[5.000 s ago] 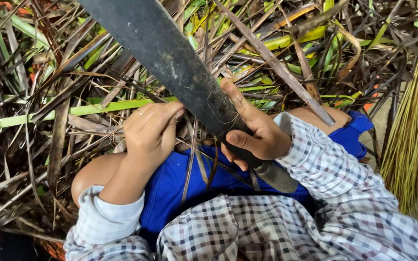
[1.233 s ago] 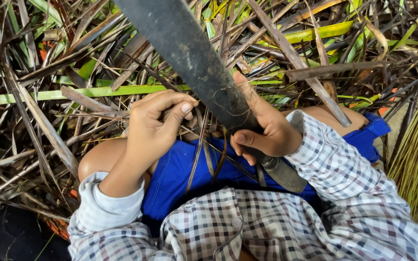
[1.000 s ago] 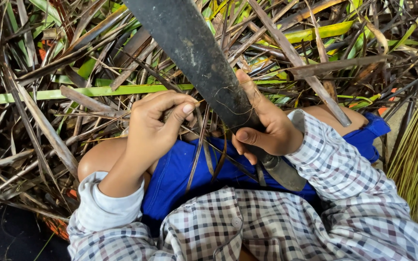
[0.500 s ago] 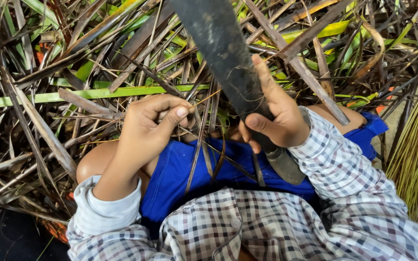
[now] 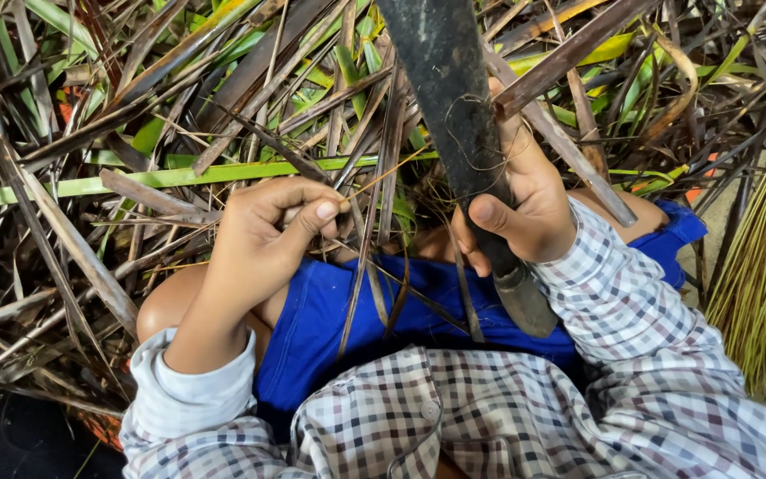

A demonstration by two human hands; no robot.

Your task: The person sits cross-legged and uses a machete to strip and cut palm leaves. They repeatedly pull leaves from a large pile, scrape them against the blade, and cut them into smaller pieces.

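Machete blade (image 5: pixel 454 115) points to 12 o'clock, gripped by right hand (image 5: pixel 525 208); left hand (image 5: pixel 263 239) pinches a thin leaf strip (image 5: pixel 361 257)

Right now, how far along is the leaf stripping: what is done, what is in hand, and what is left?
Done: a sheaf of thin bare ribs lies at the right. In hand: the left hand pinches one thin strip between thumb and finger, and the right hand grips a big dark blade close beside it. Left: a deep heap of green and dry leaves in front of the knees.
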